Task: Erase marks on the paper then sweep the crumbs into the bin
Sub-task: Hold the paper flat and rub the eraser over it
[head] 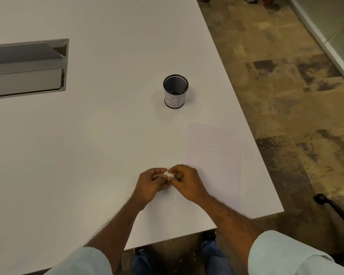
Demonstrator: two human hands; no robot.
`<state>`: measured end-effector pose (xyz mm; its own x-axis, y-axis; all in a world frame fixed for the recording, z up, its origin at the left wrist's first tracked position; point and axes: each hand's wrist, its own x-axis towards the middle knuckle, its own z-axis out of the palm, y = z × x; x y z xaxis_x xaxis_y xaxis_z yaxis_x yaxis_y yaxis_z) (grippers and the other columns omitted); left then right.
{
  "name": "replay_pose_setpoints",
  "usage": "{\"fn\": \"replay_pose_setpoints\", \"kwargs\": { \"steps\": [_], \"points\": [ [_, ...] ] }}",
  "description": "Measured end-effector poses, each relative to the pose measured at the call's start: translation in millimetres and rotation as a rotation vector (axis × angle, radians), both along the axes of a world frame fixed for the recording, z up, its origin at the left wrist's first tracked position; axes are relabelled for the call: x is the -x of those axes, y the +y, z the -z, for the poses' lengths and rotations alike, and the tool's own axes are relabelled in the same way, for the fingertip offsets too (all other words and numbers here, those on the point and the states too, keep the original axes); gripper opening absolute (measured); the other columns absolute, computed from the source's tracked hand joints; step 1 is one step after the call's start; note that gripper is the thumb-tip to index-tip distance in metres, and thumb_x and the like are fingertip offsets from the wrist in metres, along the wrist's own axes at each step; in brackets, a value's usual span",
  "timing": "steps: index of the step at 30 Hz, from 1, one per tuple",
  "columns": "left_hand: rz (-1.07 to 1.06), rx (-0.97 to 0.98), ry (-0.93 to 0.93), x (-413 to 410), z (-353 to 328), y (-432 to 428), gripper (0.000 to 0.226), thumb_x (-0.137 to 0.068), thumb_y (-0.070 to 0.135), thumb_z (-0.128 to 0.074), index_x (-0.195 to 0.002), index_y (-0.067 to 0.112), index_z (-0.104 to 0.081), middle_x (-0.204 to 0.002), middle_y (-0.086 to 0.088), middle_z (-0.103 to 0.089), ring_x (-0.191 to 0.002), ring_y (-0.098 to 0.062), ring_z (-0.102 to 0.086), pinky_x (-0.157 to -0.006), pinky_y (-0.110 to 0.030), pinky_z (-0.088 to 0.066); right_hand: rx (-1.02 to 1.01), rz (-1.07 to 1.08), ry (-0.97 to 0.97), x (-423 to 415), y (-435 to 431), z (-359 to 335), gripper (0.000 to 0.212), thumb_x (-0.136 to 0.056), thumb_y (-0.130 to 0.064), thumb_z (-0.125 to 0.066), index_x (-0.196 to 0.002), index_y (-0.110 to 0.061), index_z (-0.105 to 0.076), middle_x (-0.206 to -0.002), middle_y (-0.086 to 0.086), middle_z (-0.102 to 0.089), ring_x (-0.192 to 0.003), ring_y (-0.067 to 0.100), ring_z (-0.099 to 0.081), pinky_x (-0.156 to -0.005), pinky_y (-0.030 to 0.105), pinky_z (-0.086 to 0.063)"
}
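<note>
A small white eraser (pixel 168 174) sits between my two hands, just above the white table (pixel 87 145). My left hand (pixel 150 184) and my right hand (pixel 187 180) both pinch it with curled fingers. To the right of my hands a white sheet of paper (pixel 213 153) with faint writing lies flat near the table's right edge. Farther back stands a black mesh cup (pixel 175 92) with a white label reading "BI"; this is the bin, upright and open at the top. I cannot make out any crumbs.
A grey recessed cable hatch (pixel 28 68) is set into the table at the left. The table's right edge (pixel 246 124) runs diagonally, with patterned brown floor (pixel 286 96) beyond. A black chair base (pixel 334 209) shows at the lower right.
</note>
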<state>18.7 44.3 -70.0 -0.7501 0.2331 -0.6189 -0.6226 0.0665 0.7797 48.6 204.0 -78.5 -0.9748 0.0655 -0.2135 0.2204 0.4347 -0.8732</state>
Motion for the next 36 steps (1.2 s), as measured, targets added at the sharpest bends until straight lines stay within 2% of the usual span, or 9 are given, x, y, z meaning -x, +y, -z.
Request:
{"fn": "replay_pose_setpoints", "kwargs": {
  "steps": [6, 9, 11, 14, 18, 23, 28, 32, 36],
  "points": [
    [0.169, 0.306, 0.413, 7, 10, 19, 0.018, -0.093, 0.01, -0.063, -0.109, 0.016, -0.068, -0.098, 0.001, -0.074, -0.087, -0.009, -0.071, -0.083, -0.028, -0.056, -0.015, 0.168, 0.05, 10, 26, 0, 0.031, -0.082, -0.007, -0.073, -0.112, -0.014, -0.067, -0.08, -0.009, -0.058, -0.064, 0.003, -0.055, -0.064, 0.015, -0.049],
    [0.399, 0.504, 0.816, 22, 14, 34, 0.029, -0.091, 0.033, -0.06, -0.114, 0.016, -0.067, -0.112, 0.002, -0.068, -0.102, -0.013, -0.065, -0.092, -0.031, -0.052, -0.068, 0.305, 0.083, 23, 52, 2, 0.026, -0.08, -0.004, -0.073, -0.105, -0.011, -0.069, -0.087, -0.002, -0.059, -0.067, 0.002, -0.057, -0.066, 0.014, -0.047],
    [0.512, 0.61, 0.941, 35, 18, 47, 0.049, -0.088, 0.049, -0.051, -0.124, 0.017, -0.062, -0.131, -0.003, -0.06, -0.121, -0.021, -0.056, -0.103, -0.04, -0.045, -0.099, 0.356, 0.102, 32, 68, 3, 0.025, -0.081, -0.003, -0.072, -0.105, -0.01, -0.069, -0.093, 0.001, -0.061, -0.073, 0.005, -0.059, -0.069, 0.012, -0.047],
    [0.598, 0.727, 0.978, 52, 27, 63, 0.075, -0.088, 0.064, -0.04, -0.146, 0.017, -0.041, -0.157, -0.006, -0.035, -0.145, -0.023, -0.03, -0.116, -0.045, -0.024, -0.15, 0.353, 0.15, 43, 84, 5, 0.024, -0.086, -0.004, -0.069, -0.11, -0.008, -0.068, -0.101, 0.003, -0.064, -0.084, 0.011, -0.063, -0.076, 0.01, -0.048],
    [0.592, 0.796, 0.917, 55, 46, 70, 0.088, -0.087, 0.076, -0.032, -0.156, 0.024, -0.017, -0.166, -0.005, -0.009, -0.152, -0.022, -0.005, -0.122, -0.047, -0.003, -0.223, 0.257, 0.204, 55, 96, 10, 0.024, -0.089, -0.007, -0.066, -0.113, -0.006, -0.067, -0.109, 0.008, -0.068, -0.098, 0.012, -0.062, -0.087, 0.014, -0.047],
    [0.575, 0.831, 1.046, 48, 60, 66, 0.07, -0.089, 0.069, -0.05, -0.146, 0.031, -0.039, -0.159, -0.006, -0.029, -0.149, -0.023, -0.021, -0.121, -0.053, -0.009, -0.236, 0.17, 0.215, 61, 107, 22, 0.026, -0.09, -0.012, -0.066, -0.115, -0.006, -0.066, -0.102, 0.005, -0.067, -0.088, 0.009, -0.062, -0.083, 0.021, -0.053],
    [0.569, 0.816, 1.199, 49, 65, 68, 0.043, -0.09, 0.06, -0.053, -0.121, 0.032, -0.067, -0.141, -0.006, -0.052, -0.135, -0.026, -0.044, -0.116, -0.059, -0.02, -0.215, 0.2, 0.273, 59, 108, 30, 0.009, -0.088, -0.012, -0.07, -0.097, -0.01, -0.068, -0.09, -0.001, -0.067, -0.076, 0.011, -0.062, -0.069, 0.026, -0.055],
    [0.543, 0.857, 1.225, 48, 67, 68, 0.038, -0.089, 0.057, -0.057, -0.114, 0.032, -0.072, -0.114, -0.003, -0.058, -0.112, -0.024, -0.051, -0.105, -0.05, -0.031, -0.231, 0.19, 0.32, 55, 108, 35, 0.009, -0.086, -0.009, -0.071, -0.095, -0.007, -0.069, -0.087, 0.002, -0.066, -0.072, 0.013, -0.06, -0.064, 0.026, -0.054],
    [0.563, 0.886, 1.189, 46, 66, 68, 0.042, -0.09, 0.062, -0.049, -0.115, 0.036, -0.071, -0.108, -0.001, -0.057, -0.105, -0.023, -0.049, -0.095, -0.044, -0.03, -0.279, -0.106, 0.339, 51, 102, 30, 0.011, -0.086, -0.004, -0.07, -0.097, -0.004, -0.071, -0.084, 0.004, -0.064, -0.071, 0.013, -0.058, -0.065, 0.021, -0.049]
  ]
}}
